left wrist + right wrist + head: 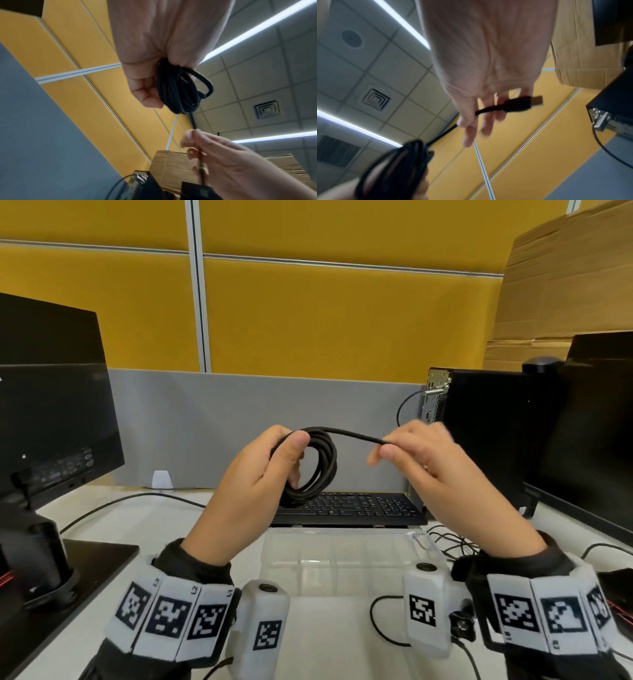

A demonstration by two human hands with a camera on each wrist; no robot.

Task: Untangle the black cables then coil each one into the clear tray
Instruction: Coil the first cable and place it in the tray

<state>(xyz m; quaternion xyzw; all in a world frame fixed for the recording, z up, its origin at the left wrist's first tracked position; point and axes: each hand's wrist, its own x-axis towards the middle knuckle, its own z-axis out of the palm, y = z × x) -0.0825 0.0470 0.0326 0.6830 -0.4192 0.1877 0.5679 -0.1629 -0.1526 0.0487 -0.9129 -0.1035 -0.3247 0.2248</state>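
My left hand (pixel 274 463) grips a coil of black cable (pixel 320 470) of several loops, held upright above the keyboard, thumb pressed on its top. From the coil a straight run of cable (pixel 356 436) leads right to my right hand (pixel 407 453), which pinches it near its end. In the right wrist view the cable's USB plug (pixel 522 103) sticks out past the right hand's fingers (pixel 471 129). The left wrist view shows the coil (pixel 180 92) in the left hand's curled fingers. The clear tray (pixel 342 559) lies on the desk below both hands. A second thin black cable (pixel 448 539) lies tangled to the tray's right.
A black keyboard (pixel 352 506) lies behind the tray. A monitor (pixel 51 405) on its stand is at the left, a computer tower (pixel 493 433) and another monitor (pixel 596 433) at the right. Cardboard boxes (pixel 565 285) are stacked at the back right. Thin cables cross the white desk (pixel 154 525).
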